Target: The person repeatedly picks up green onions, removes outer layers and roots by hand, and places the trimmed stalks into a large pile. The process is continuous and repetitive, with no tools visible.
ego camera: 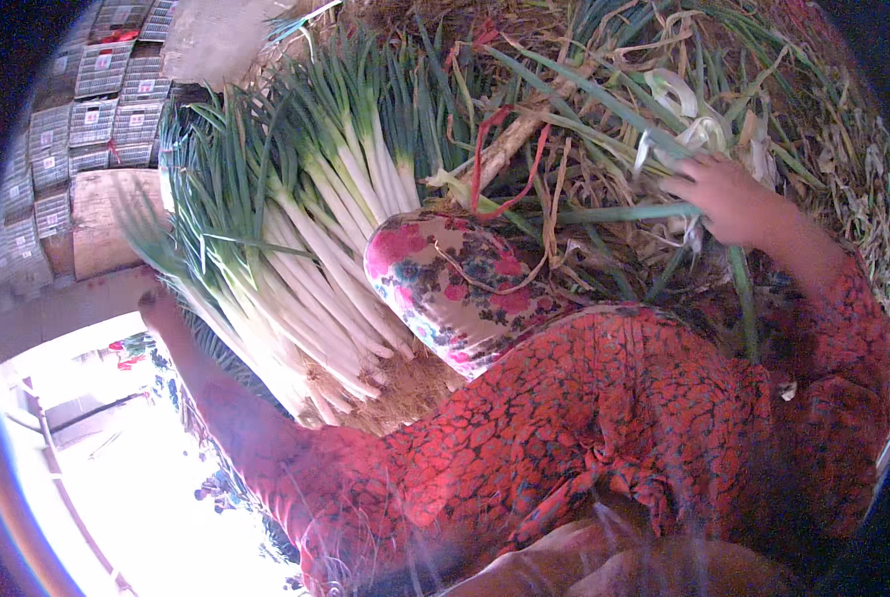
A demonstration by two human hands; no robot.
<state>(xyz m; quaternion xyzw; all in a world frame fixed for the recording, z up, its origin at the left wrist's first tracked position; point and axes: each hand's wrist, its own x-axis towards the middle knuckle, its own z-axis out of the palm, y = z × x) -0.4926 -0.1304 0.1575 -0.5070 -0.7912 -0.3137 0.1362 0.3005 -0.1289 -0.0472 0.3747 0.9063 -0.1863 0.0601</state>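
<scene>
My left hand [160, 304] is blurred at the left edge of a pile of long green onions [325, 276] with white stalks and roots. Beside it is a blurred green onion [163, 257]; the picture does not settle whether my fingers are around it. Out to the right, my right hand [724, 195] is stretched over loose onion leaves and peelings, fingers apart and slightly blurred. Pale stripped skins [702, 134] lie by its fingertips. A green leaf [624, 214] runs towards its underside. My knee, in flowered cloth [460, 276], lies between the pile and the scraps.
Stacked plastic crates [101, 67] stand at the upper left, near a brown board [113, 216]. Dry leaves and stalks [825, 112] heap up at the right. A red strap [516, 198] loops beside a thick pale stalk [512, 145]. Bright light fills the lower left.
</scene>
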